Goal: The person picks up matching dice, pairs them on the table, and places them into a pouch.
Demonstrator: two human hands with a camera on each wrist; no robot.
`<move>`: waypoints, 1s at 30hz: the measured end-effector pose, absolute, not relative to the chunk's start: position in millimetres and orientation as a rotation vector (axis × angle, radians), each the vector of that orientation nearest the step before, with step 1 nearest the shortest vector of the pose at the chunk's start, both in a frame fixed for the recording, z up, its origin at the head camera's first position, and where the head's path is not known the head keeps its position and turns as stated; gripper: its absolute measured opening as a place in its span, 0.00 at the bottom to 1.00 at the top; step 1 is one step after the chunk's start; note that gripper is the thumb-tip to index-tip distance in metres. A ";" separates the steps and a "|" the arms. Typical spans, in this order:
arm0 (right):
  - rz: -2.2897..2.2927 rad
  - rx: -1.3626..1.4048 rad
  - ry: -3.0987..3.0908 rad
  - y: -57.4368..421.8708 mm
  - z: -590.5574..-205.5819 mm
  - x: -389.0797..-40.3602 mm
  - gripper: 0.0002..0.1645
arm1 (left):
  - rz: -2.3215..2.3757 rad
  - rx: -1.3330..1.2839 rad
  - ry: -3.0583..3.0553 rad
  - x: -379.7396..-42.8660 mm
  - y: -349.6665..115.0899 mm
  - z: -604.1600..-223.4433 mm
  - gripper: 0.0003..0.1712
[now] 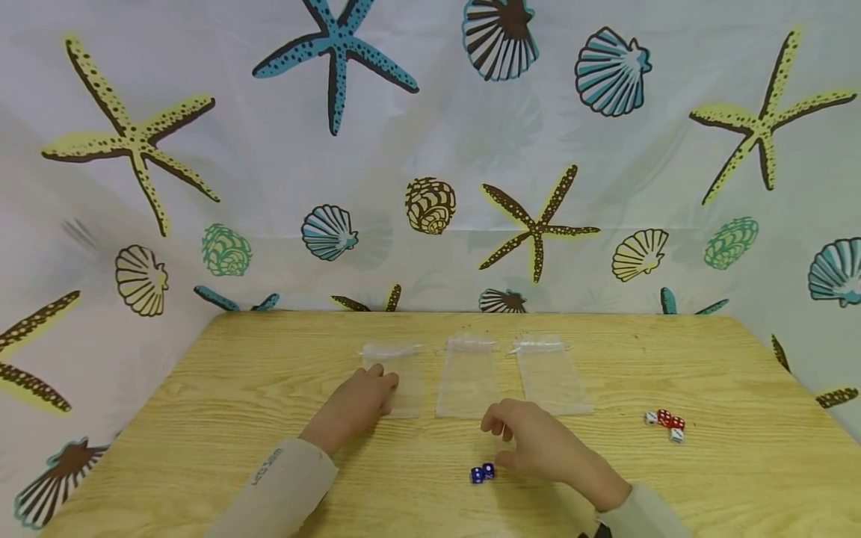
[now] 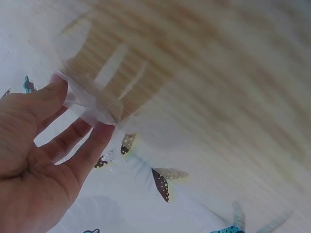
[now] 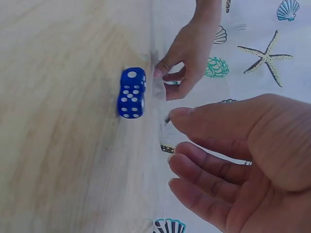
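My left hand (image 1: 359,400) is over the left side of a sheer white drawstring bag (image 1: 406,385) that lies flat on the table. In the left wrist view its thumb and fingers grip the bag's thin fabric (image 2: 87,99). My right hand (image 1: 538,441) hovers beside two blue dice (image 1: 477,475), its fingers loosely bent and nothing between them. Seen from the right wrist, the blue dice (image 3: 130,104) sit together on the wood, a little apart from the fingertips (image 3: 182,114).
A second sheer bag (image 1: 467,381) and a third (image 1: 554,381) lie flat to the right of the first. Farther right on the wooden table (image 1: 673,501) is a cluster of red dice (image 1: 664,417) and white dice (image 1: 676,435). A patterned curtain (image 1: 430,269) hangs behind.
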State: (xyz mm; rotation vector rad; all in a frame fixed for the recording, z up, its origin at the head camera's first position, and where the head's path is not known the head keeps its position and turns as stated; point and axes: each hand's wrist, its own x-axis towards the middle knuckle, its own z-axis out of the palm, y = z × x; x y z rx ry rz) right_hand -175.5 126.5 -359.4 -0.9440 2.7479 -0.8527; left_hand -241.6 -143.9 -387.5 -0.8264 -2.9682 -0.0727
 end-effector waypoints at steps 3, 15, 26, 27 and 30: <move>-0.857 -0.971 2.760 127.4 -356.9 -177.0 0.17 | -0.145 -0.814 -2.990 -241.3 -142.7 -387.3 0.05; -0.907 -1.018 2.771 129.3 -354.6 -180.7 0.15 | -0.215 -0.840 -2.931 -241.9 -137.0 -390.2 0.18; -0.933 -0.976 2.844 134.1 -348.7 -188.2 0.14 | -0.353 -0.956 -2.822 -236.4 -131.1 -375.9 0.27; -0.936 -0.971 2.853 134.5 -348.0 -188.8 0.15 | -0.357 -0.967 -2.807 -235.5 -130.2 -374.4 0.26; -0.956 -0.939 2.871 136.3 -346.4 -190.6 0.15 | -0.352 -0.999 -2.758 -231.8 -126.9 -369.2 0.21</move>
